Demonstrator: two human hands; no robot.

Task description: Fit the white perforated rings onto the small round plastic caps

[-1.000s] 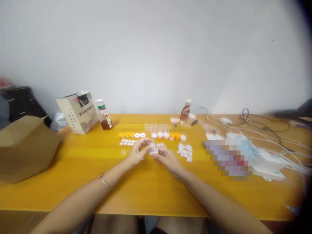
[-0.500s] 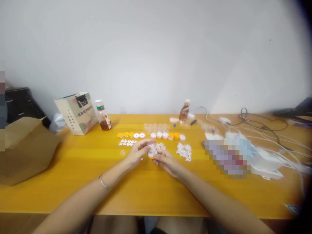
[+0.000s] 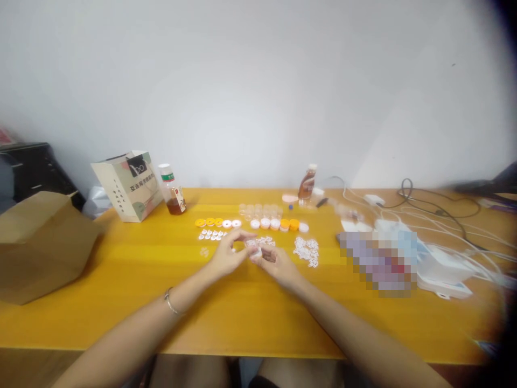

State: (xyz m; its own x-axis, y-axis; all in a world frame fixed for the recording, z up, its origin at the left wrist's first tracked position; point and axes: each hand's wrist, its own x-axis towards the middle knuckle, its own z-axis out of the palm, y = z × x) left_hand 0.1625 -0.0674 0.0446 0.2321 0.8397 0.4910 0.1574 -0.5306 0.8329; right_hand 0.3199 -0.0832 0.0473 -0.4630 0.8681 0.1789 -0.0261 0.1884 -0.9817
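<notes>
At table centre, my left hand (image 3: 226, 256) and right hand (image 3: 274, 263) pinch one small white piece (image 3: 254, 248) together. Loose grip could drop it into the white bits (image 3: 306, 251) nearby, I reckon.

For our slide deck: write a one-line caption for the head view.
Left hand and right hand pinch a small white piece above a yellow table.

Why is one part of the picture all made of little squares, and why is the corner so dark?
In the head view, a patch of blocky squares on the right of the table hides what lies there. The right edge and top corner fade to black, like a lens rim. The whole view is soft: the small white piece between the left hand and right hand is too blurry to identify.
</notes>
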